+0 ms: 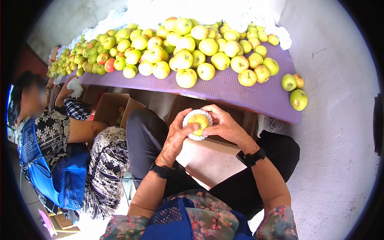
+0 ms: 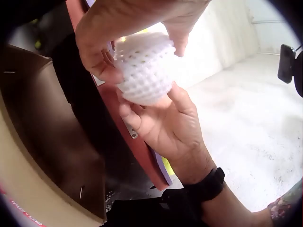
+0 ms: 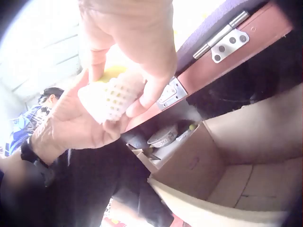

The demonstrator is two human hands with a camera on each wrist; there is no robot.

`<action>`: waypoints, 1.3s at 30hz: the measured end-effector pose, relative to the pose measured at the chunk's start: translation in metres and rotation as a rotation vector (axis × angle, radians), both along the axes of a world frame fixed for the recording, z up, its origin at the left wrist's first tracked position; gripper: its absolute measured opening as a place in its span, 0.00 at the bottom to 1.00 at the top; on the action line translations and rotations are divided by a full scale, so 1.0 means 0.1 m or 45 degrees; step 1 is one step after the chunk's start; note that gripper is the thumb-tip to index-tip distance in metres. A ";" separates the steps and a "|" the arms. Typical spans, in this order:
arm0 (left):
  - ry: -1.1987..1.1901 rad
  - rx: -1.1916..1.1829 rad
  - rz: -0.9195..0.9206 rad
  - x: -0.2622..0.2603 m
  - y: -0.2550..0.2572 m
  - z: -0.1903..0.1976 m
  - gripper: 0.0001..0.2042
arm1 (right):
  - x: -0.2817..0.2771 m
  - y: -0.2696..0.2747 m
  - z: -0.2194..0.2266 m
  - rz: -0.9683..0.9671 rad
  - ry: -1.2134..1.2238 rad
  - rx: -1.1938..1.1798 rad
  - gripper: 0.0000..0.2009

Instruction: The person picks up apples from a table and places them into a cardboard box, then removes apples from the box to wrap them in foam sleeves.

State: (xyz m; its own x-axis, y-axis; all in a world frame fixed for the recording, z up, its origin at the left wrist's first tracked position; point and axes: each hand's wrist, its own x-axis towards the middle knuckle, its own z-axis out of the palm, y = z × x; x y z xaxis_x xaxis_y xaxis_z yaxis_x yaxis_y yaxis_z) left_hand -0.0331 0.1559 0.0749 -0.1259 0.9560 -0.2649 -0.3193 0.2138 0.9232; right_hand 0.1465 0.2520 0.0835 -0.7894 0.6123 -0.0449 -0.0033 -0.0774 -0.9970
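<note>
In the head view a yellow-green apple (image 1: 199, 122) sits in a white foam net (image 1: 195, 135), its upper side bare. The left hand (image 1: 175, 138) grips it from the left, thumb on the apple. From the right, the right hand (image 1: 227, 127) holds it too, thumb near the fruit's lower edge. Seen in the left wrist view, the net (image 2: 146, 68) covers the apple's side between the left hand (image 2: 128, 23) and the right hand (image 2: 173, 125). The right wrist view shows the net (image 3: 113, 97) with both hands' fingers around it.
A purple-covered table (image 1: 256, 98) bears a heap of apples (image 1: 184, 44) and white foam nets (image 1: 140, 14). Below its edge is an open cardboard box (image 1: 228, 150). Another person (image 1: 50, 132) sits at the left beside a second box (image 1: 110, 108). A wall (image 1: 332, 100) stands on the right.
</note>
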 end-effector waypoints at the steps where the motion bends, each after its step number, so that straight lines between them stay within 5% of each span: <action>1: -0.009 -0.006 -0.004 0.00 0.00 0.01 0.39 | 0.02 0.02 -0.03 0.020 0.007 0.020 0.29; 5: -0.128 -0.003 0.037 0.03 -0.01 0.01 0.38 | 0.06 0.09 -0.01 -0.064 -0.030 -0.200 0.21; 12: -0.144 0.011 0.025 0.04 0.00 -0.04 0.38 | 0.01 0.06 -0.11 -0.224 -0.100 0.133 0.10; 15: -0.201 0.052 0.060 0.05 0.03 -0.14 0.37 | -0.02 0.01 -0.10 -0.362 -0.191 0.441 0.10; 28: -0.157 0.069 0.123 0.04 0.06 -0.14 0.28 | -0.06 -0.05 -0.08 -0.489 -0.200 0.595 0.10; 39: -0.142 0.074 -0.096 -0.02 0.08 -0.19 0.36 | 0.00 -0.06 0.11 -0.413 -0.319 0.632 0.14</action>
State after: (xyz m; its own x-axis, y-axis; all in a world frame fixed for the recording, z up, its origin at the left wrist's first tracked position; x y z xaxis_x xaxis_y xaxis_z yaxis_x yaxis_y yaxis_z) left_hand -0.0346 0.1634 0.0555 -0.0258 0.9757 -0.2174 -0.4057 0.1886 0.8943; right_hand 0.1466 0.2462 0.0946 -0.5630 0.8135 0.1459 0.2888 0.3590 -0.8876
